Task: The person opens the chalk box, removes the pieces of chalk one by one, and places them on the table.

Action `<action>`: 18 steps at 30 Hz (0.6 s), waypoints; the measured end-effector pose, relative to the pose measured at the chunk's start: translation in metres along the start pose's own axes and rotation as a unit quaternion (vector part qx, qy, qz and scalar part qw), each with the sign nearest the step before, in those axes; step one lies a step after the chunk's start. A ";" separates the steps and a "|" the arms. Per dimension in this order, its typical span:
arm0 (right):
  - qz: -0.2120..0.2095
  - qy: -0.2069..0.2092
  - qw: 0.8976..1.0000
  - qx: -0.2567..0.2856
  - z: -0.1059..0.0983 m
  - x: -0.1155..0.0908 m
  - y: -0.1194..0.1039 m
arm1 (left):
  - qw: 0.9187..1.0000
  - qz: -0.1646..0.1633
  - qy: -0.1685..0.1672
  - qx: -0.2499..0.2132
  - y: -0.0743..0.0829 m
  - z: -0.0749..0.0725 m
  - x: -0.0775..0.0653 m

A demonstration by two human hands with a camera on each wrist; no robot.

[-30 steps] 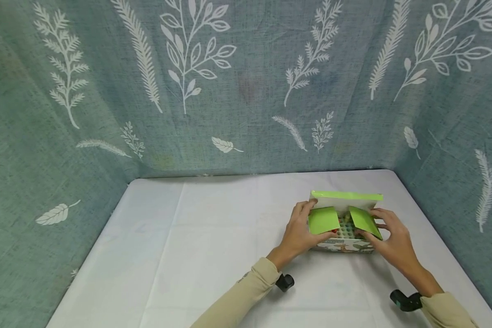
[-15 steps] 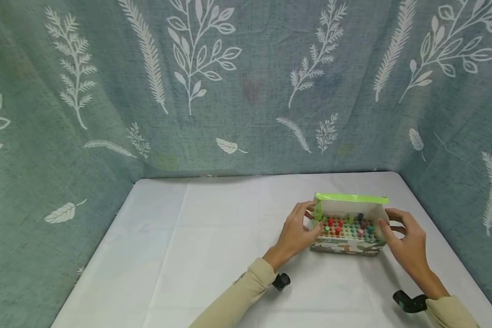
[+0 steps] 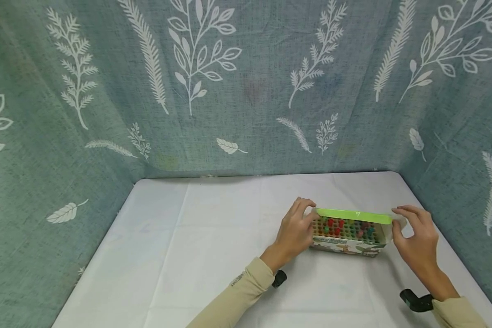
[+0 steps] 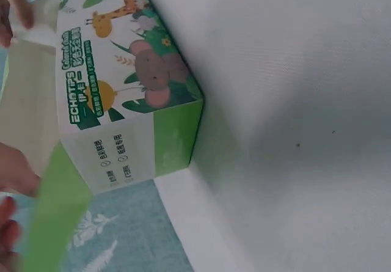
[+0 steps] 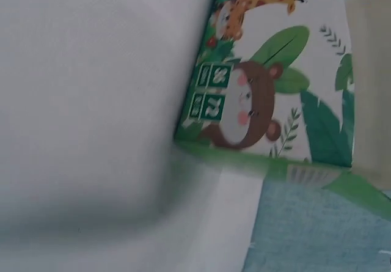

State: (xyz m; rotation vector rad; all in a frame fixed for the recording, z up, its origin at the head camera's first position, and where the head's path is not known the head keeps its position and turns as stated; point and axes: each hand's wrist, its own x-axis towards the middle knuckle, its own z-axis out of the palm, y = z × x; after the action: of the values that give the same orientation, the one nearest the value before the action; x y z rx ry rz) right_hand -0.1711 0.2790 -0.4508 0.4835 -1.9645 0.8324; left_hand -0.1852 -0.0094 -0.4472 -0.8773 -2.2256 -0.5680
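Observation:
A cardboard box (image 3: 344, 246) printed with cartoon animals sits on the right part of the table. Its bright green lid edge (image 3: 352, 215) slants over the back of the open top. Inside, colourful pegs (image 3: 337, 231), perhaps pen tips, stand in a holder full of holes. My left hand (image 3: 295, 228) pinches the lid's left corner between thumb and fingers. At the opposite corner, my right hand (image 3: 418, 234) does the same. A green side flap (image 4: 58, 205) sticks outward in the left wrist view. The right wrist view shows the printed bear front (image 5: 247, 104), without the fingers.
A white cloth covers the table (image 3: 213, 255). Behind it and at both sides hangs a grey-green curtain (image 3: 250, 127) with white leaf prints. Black wrist devices (image 3: 416, 300) hang below both forearms.
The green side flaps moved from over the top out to the sides, baring the coloured pegs. The lid then tilted forward and down, both hands moving to its corners.

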 end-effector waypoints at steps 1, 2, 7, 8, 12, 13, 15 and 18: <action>-0.005 -0.006 1.000 -0.002 -0.001 0.000 0.001 | 1.000 -0.005 -0.013 0.016 0.000 -0.001 0.000; -0.008 -0.017 1.000 -0.010 -0.003 0.000 0.001 | 0.999 -0.015 -0.029 0.030 0.001 -0.001 -0.001; -0.012 -0.056 0.996 -0.062 -0.010 -0.005 0.001 | 0.991 -0.061 -0.088 0.083 0.001 -0.002 -0.005; -0.013 -0.063 0.995 -0.072 -0.012 -0.006 0.001 | 0.990 -0.064 -0.096 0.080 0.001 -0.001 -0.006; -0.032 -0.089 0.991 -0.095 -0.013 -0.012 0.003 | 0.992 -0.044 -0.116 0.021 -0.003 0.002 -0.008; -0.037 -0.104 0.989 -0.102 -0.013 -0.013 0.004 | 0.992 -0.036 -0.117 0.002 -0.005 0.004 -0.009; -0.045 -0.119 0.986 -0.104 -0.011 -0.017 0.005 | 0.993 -0.018 -0.117 -0.025 -0.008 0.008 -0.010; -0.039 -0.143 0.984 -0.097 -0.009 -0.020 0.007 | 0.992 -0.008 -0.111 -0.056 -0.012 0.015 -0.013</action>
State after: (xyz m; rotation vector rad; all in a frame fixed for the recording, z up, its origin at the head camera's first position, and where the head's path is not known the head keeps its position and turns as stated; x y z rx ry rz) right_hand -0.1599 0.2899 -0.4678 0.5869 -2.2478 0.5375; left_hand -0.1932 -0.0146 -0.4684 -1.0240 -2.4213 -0.6345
